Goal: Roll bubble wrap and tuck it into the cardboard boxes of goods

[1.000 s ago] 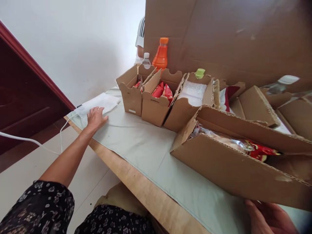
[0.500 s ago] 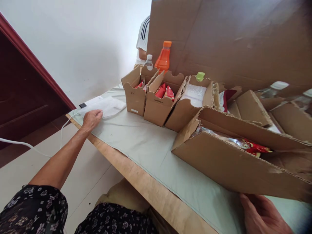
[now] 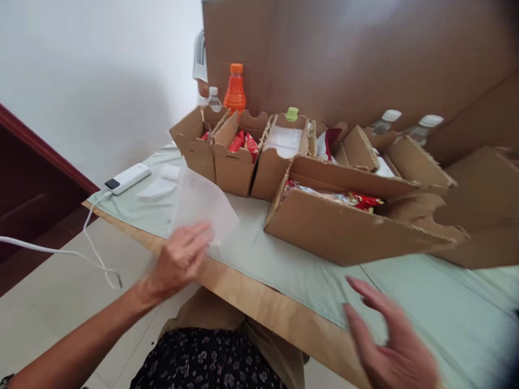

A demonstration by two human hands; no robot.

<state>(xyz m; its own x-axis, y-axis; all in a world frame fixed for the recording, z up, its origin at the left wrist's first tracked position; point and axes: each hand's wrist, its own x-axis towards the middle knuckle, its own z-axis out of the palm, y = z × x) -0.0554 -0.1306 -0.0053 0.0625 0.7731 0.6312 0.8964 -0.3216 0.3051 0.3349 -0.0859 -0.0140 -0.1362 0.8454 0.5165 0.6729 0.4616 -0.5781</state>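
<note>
My left hand [image 3: 184, 256], slightly blurred, is closed on the edge of a thin translucent white bag [image 3: 206, 208] above the table's near edge. The bag stands up from the fingers, a little left of centre. At the lower right, my right hand [image 3: 391, 335] has its thumb and fingers apart with nothing between them, in front of the long cardboard box. On the cloth behind my left hand lie more thin white pieces [image 3: 158, 187], beside a white power bank [image 3: 128, 178] with a dark end.
Cardboard boxes [image 3: 231, 170] with red packets and bubble wrap stand in a row. A long box [image 3: 344, 237] holds red and clear packets. Behind are an orange bottle [image 3: 235, 93], clear bottles and a cardboard panel [image 3: 344, 59]. A white cable [image 3: 48, 248] hangs left; a person's sleeve [image 3: 199, 56] shows behind.
My left hand has moved right and nearer, lifting the white bag off the pile. My right hand has come away from the long box and spread. The view has turned right.
</note>
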